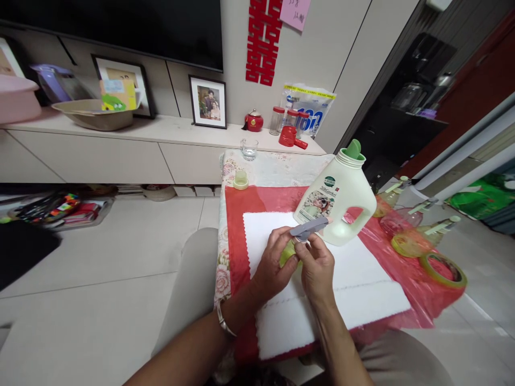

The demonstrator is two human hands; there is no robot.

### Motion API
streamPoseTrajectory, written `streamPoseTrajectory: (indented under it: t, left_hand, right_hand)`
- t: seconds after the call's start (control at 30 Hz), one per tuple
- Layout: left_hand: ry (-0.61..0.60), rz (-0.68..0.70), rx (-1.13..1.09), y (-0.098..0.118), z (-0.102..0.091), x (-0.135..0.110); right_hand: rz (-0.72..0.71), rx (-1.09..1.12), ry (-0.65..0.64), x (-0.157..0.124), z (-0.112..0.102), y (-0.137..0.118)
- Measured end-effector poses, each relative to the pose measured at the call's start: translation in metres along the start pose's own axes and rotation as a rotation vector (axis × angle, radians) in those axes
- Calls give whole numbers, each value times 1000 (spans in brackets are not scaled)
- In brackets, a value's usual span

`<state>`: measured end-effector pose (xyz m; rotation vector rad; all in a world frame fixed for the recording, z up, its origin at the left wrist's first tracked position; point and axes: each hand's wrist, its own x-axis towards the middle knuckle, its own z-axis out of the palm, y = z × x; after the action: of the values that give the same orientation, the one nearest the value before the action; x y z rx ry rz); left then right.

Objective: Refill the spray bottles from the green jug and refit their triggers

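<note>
Surface point(277, 169): floral cloth and red film covered it, with a white sheet point(374, 295) on top.
Bottle: yellow-green bottle point(287, 253) stood between both grips, above the white sheet.
Left grip point(277, 266): fingers curled round the bottle's body.
Right grip point(319, 268): thumb and fingers pinched the grey spray head point(309, 228) near its neck.
Leak risk: a slanted twist could have left that head crooked.
Jug point(340, 195): uncapped, just beyond the fingers; a knuckle's knock might have tipped it, wetting the sheet.
</note>
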<state>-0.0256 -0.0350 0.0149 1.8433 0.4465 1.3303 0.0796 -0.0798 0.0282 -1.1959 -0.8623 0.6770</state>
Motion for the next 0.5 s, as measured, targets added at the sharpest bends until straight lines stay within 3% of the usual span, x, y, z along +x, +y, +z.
streamPoseTrajectory:
  t: [0.13,0.33,0.5]
  left_hand:
    - [-2,0,-6,0,0,0]
    - [-7,3,-4,-1,0,0]
    - [8,29,21,-3,0,-1]
  right_hand:
    - [2,7,58,-2,3,-1]
    - [-8,-30,-65,0,-3,0]
    - [-9,-41,10,0,0,2]
